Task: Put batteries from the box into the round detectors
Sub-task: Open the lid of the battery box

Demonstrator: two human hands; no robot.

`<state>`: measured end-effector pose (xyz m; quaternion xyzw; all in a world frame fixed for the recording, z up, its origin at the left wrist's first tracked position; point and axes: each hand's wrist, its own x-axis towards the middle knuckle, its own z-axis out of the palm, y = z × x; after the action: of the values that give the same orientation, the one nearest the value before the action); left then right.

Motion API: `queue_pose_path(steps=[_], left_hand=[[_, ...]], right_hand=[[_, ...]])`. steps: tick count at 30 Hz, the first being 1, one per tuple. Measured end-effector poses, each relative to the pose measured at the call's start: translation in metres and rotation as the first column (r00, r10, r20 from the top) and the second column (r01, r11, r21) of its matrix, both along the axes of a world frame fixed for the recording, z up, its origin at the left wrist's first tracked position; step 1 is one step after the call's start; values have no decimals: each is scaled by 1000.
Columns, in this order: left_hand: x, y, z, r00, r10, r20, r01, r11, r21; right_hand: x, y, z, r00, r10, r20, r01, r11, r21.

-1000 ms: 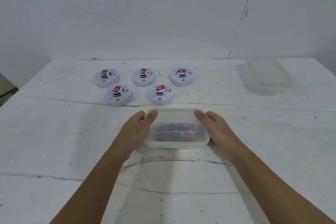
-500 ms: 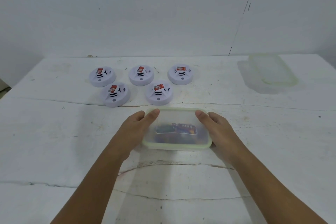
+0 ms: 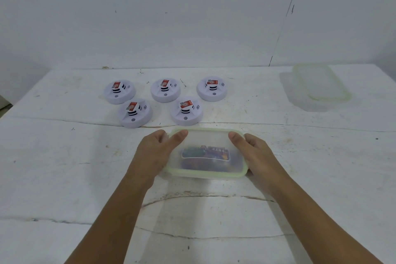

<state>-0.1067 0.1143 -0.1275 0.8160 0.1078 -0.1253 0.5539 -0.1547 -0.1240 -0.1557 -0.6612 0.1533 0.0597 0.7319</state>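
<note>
Box lid's near edge newly raised

Even, soft light falls from above on my table, bright but flat. A pale glare patch sits just in front of the box, with faint shadows under my forearms. The picture is slightly soft, and the table's far edge bows at the corners.

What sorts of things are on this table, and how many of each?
Round detectors: 5
Lidded box, held by both hands: 1
Empty clear container: 1
Total: 7
</note>
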Motion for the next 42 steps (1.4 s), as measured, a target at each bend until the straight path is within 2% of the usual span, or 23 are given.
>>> queue_pose_path(steps=[2,10,14,17,20,22,23,25,27,29,31,34,36,38,40,42], left_hand=[[-2,-1,1,998,29,58,-30,999,13],[-5,-1,4,1000,3,11,-3,1000,-9],[-5,-1,3,1000,1,-2,-1,1000,-23],[-5,0,2,1000,3,-7,-3,1000,-25],[-6,-1,3,1000,11,28,-11,1000,4],[-11,-2,4,990,69,120,-78,994,71],[-16,-1,5,973,131,189,-151,984,98],[-31,4,10,908,250,337,-297,950,96],[-48,10,18,873,240,425,-312,944,109],[-64,12,23,910,98,402,-197,957,213],[-78,10,27,958,-61,279,-25,954,298],[-87,4,26,978,-189,86,167,962,216],[-88,0,25,984,-171,47,162,975,153],[-85,-1,25,989,-132,68,119,979,165],[-82,-1,23,990,-98,102,76,977,198],[-78,-4,19,991,-80,111,59,981,183]], right_hand=[[0,0,0,1000,-3,-2,3,1000,-1],[0,3,9,1000,2,-29,-2,1000,9],[-1,3,9,995,-103,16,103,994,22],[-4,2,10,994,-108,35,109,994,-5],[-6,3,13,995,-103,12,102,994,24],[-5,3,16,994,-105,9,105,994,14],[-5,3,19,995,-98,13,98,994,-42],[0,0,23,997,-58,43,68,960,-271],[6,-5,25,996,-1,89,37,911,-411],[12,-7,28,991,62,118,-1,888,-460],[19,-5,32,983,126,131,-41,856,-515],[29,1,40,970,228,83,-148,826,-544],[34,0,44,951,309,6,-244,762,-600],[36,-6,46,928,366,-69,-326,708,-626],[34,-14,48,898,411,-160,-427,720,-547],[27,-19,49,850,468,-243,-527,756,-388]])
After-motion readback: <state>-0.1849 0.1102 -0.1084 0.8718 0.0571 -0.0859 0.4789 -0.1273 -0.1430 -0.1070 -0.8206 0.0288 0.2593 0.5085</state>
